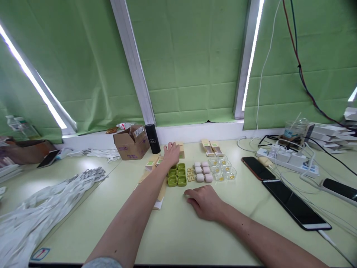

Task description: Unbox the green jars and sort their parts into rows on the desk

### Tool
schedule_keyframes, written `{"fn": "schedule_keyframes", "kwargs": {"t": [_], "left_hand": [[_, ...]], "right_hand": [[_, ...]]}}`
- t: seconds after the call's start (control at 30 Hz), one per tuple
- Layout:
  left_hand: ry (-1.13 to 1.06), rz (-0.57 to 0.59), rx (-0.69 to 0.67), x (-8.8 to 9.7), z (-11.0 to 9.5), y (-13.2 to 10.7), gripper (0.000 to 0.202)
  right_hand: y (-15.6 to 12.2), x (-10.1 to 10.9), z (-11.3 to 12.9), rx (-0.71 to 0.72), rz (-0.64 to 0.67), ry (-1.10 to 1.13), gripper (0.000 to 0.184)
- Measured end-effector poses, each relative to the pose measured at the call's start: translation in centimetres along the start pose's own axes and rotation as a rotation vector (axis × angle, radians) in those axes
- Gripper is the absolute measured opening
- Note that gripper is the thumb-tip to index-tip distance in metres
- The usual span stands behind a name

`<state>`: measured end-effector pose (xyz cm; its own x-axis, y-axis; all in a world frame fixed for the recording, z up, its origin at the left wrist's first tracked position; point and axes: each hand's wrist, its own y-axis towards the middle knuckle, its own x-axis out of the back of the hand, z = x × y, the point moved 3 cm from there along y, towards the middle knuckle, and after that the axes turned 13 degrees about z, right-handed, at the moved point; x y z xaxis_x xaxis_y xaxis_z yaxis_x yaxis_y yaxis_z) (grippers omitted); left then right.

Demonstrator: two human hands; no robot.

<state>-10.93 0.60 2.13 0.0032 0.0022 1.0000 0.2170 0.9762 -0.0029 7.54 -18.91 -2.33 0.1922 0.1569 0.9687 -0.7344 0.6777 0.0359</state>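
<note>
My left hand [171,153] reaches to the back, fingers bent and apart over a tan cardboard piece [181,149]; whether the fingertips touch it I cannot tell. Under my left forearm lie more tan and white card pieces [158,204], partly hidden. Just in front of that hand stand several olive-green square trays [177,175] in two columns. To their right come small beige square pieces [190,174], pale pink rounded blocks [203,172] and clear plastic shells with yellow spots [222,169]. My right hand [205,202] rests near the trays, index finger stretched and thumb apart, nothing seen in it.
Two folded card pieces [212,147] lie at the back. A cardboard box [131,143] and a black cylinder [152,139] stand at back left. White straps [58,197] cover the left side. Phones [295,203] and a power strip [288,160] with cables occupy the right.
</note>
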Motion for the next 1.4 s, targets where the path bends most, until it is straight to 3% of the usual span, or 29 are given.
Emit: {"fn": "schedule_keyframes", "kwargs": {"t": [0.23,0.43,0.6,0.67,0.73,0.83,0.9,1.0,1.23,1.4], "left_hand": [[-0.172,-0.091,-0.011,-0.1,-0.4,-0.3,0.029],[-0.391,-0.213,-0.061,1.5,-0.9,-1.1,0.029],[-0.639,-0.206,-0.169,3.6,-2.1,-3.8,0.032],[-0.722,-0.171,-0.226,4.2,-2.9,-6.1,0.031],[-0.944,-0.138,-0.316,4.6,-3.6,-8.7,0.031],[-1.127,-0.096,-0.381,4.3,-4.6,-12.3,0.031],[-1.231,-0.068,-0.408,3.5,-5.1,-14.0,0.032],[-1.336,-0.039,-0.417,1.9,-5.8,-15.2,0.038],[-1.461,-0.053,-0.391,-0.7,-6.4,-16.0,0.045],[-1.547,-0.021,-0.402,-1.8,-6.0,-16.4,0.044]], "right_hand": [[0.0,0.2,0.0,0.003,-0.008,-0.001,0.023],[-0.1,-0.2,-0.3,0.045,-0.106,0.008,0.023],[-0.5,0.8,-1.4,0.149,-0.454,0.034,0.023],[-1.0,1.7,-2.0,0.162,-0.633,0.056,0.018],[-1.5,2.6,-2.5,0.137,-0.772,0.093,0.013],[-2.1,3.6,-3.2,0.094,-0.885,0.221,0.018],[-2.2,4.0,-3.5,0.082,-0.868,0.340,0.030],[-1.9,3.8,-3.7,0.101,-0.731,0.523,0.043],[-1.0,2.5,-3.6,0.122,-0.595,0.823,0.040],[-0.9,2.4,-3.9,0.125,-0.520,0.849,0.043]]}}
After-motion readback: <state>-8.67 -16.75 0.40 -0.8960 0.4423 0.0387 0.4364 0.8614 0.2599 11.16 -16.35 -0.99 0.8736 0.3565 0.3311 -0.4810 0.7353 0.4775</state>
